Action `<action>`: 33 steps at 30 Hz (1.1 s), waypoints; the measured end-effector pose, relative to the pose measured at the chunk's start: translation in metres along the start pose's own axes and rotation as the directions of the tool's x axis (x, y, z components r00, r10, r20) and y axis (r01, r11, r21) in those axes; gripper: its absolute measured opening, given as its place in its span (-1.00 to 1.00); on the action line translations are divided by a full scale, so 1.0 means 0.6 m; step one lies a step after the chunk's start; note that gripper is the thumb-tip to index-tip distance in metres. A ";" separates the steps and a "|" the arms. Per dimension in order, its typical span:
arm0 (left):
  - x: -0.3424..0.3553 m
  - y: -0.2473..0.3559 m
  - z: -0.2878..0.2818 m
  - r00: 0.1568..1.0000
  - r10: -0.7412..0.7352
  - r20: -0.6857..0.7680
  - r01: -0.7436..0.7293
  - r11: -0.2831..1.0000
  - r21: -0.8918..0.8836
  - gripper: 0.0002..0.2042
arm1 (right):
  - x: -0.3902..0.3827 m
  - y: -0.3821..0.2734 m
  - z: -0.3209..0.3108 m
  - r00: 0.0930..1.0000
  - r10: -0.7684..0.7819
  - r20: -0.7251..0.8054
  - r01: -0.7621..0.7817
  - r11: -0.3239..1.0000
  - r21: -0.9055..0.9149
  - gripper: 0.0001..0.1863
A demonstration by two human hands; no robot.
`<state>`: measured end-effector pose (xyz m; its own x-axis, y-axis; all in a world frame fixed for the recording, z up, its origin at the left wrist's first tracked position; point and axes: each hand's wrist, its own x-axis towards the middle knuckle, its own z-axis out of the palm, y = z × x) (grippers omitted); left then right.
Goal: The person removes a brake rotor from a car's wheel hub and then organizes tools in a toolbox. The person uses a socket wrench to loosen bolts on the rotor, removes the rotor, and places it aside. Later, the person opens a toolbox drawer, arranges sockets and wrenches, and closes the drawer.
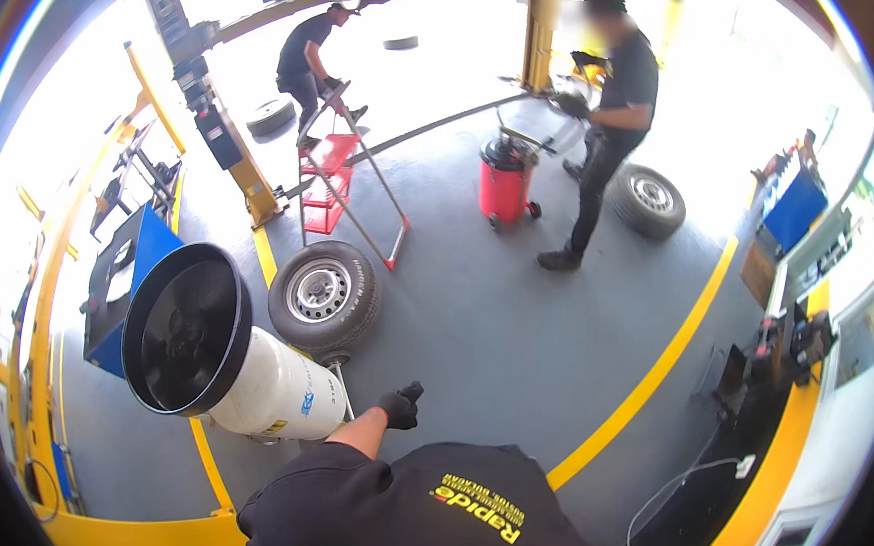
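Black pan (185,328): is facing upward on top of the white tank (264,389), presumably for catching fluid; it is showing a wide, round bowl, glossy and dark inside.
White tank: is standing on the floor just left of the left hand (401,409), likely being kept close for easy reach; its rounded body is bearing blue lettering.
Wheel (320,292): is lying beyond the tank, perhaps being parked there off the walkway.
Stepladder (327,188): is standing open, apparently for reaching upward; a co-worker (304,56) is leaning over behind it.
Left hand: is curling its black-gloved fingers near the metal post (342,387); whether it is clenching or grasping something, I cannot tell. The right hand is not showing.
Red drum (505,187): is resting on casters, likely for rolling about; a second co-worker (627,76) is standing beside it.
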<state>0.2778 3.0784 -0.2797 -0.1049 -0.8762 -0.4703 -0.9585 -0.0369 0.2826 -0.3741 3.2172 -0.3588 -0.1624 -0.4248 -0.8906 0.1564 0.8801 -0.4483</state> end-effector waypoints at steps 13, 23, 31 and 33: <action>0.429 0.391 -0.022 0.952 0.122 0.282 -0.112 0.992 -0.051 -0.16 | 0.332 -0.622 -0.246 0.831 -0.556 -0.025 0.517 0.787 -0.336 -0.62; 1.041 0.667 -0.268 0.893 0.171 0.415 -0.218 0.973 0.068 -0.12 | 0.403 -0.740 -0.409 0.893 0.417 -0.167 -0.438 0.891 -0.121 -0.51; 1.734 1.074 -0.515 0.727 0.659 0.192 -0.686 0.709 0.163 -0.56 | 0.637 -1.107 -0.522 0.974 0.114 -0.197 -0.022 0.908 0.418 -0.55; 1.849 1.179 -0.541 0.548 0.823 0.149 -0.731 0.385 0.563 -0.59 | 0.715 -1.190 -0.571 0.963 0.188 -0.194 -0.109 0.927 0.359 -0.53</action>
<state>-0.4304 1.9244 -0.3301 -0.8861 -0.4386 -0.1497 -0.4411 0.8973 -0.0179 -0.8889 2.4791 -0.3942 -0.3158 -0.2028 -0.9269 0.5121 0.7860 -0.3464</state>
